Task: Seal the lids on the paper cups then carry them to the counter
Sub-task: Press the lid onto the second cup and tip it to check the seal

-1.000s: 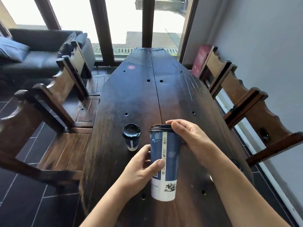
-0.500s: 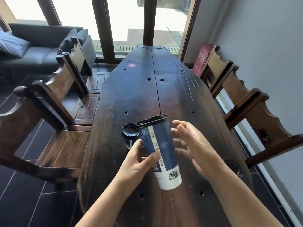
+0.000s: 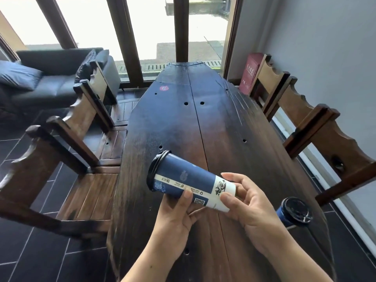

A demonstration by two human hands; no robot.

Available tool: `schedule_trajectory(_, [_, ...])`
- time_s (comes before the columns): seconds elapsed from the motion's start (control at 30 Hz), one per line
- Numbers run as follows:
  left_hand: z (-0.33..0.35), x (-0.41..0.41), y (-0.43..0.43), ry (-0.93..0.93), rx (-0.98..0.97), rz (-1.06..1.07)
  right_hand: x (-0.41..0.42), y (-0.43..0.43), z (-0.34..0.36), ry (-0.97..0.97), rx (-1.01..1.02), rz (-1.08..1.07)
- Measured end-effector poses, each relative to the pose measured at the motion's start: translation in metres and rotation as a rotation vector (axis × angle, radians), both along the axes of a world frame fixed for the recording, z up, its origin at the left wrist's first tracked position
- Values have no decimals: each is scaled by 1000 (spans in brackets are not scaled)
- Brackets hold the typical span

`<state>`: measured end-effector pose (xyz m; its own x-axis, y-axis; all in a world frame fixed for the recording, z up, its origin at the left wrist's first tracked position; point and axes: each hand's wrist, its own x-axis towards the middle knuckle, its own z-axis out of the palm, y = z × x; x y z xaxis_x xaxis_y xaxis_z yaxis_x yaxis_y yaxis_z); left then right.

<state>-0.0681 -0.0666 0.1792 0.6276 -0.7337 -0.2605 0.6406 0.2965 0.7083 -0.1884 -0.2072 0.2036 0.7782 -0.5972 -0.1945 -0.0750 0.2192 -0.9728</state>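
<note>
A long dark wooden surface (image 3: 203,123) ran away toward tall windows, with a black sofa (image 3: 50,82) in the far left corner and two heavy wooden chairs (image 3: 67,151) along the left side. A small red round sticker (image 3: 163,88) lay near the far end of the surface.

Above the near part, a tall blue and white paper cup (image 3: 183,180) was held almost on its side, clear of the wood. Its black lid (image 3: 155,169) sat on the rim, pointing left and away. The left hand (image 3: 175,216) gripped the cup from below near its lower half, thumb pressed on the printed side. The right hand (image 3: 250,204) was clamped round the white base end, thumb in front and fingers curled behind it.

Just past the right wrist, a second blue cup (image 3: 293,214) with a black lid stood near the right edge. More wooden chairs (image 3: 317,135) lined the right side by a grey wall, and a dark red box (image 3: 249,72) stood behind the farthest one.
</note>
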Motion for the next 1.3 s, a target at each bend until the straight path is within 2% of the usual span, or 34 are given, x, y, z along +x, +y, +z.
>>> schedule_trajectory(0.1, [-6, 1, 6, -48, 50, -83, -1, -7, 8, 4, -161, -33])
schedule_trajectory(0.17, [-9, 5, 10, -39, 150, -99, -4, -18, 18, 27, -282, -54])
schedule_trajectory(0.3, [-25, 22, 24, 48, 360, 51, -12, -36, 37, 167, -568, -24])
schedule_trajectory(0.37, [-25, 33, 27, 56, 355, 131, -17, -40, 45, 252, -699, 7])
schedule_trajectory(0.4, [-22, 38, 27, 17, 337, 103, -18, -40, 49, 280, -724, 26])
schedule_trajectory(0.47, [-13, 45, 27, -81, 280, -65, -21, -37, 56, 322, -740, 67])
schedule_trajectory(0.53, [-6, 47, 27, -98, 203, -219, -21, -34, 63, 352, -758, 103])
schedule_trajectory(0.67, [-3, 45, 24, -139, 137, -347, -21, -33, 74, 354, -784, 99])
schedule_trajectory(0.93, [-21, 39, 23, -183, 111, -293, -20, -31, 72, 375, -743, 125])
schedule_trajectory(1.3, [-28, 31, 32, -390, 99, -180, -16, -38, 66, 357, -673, 146])
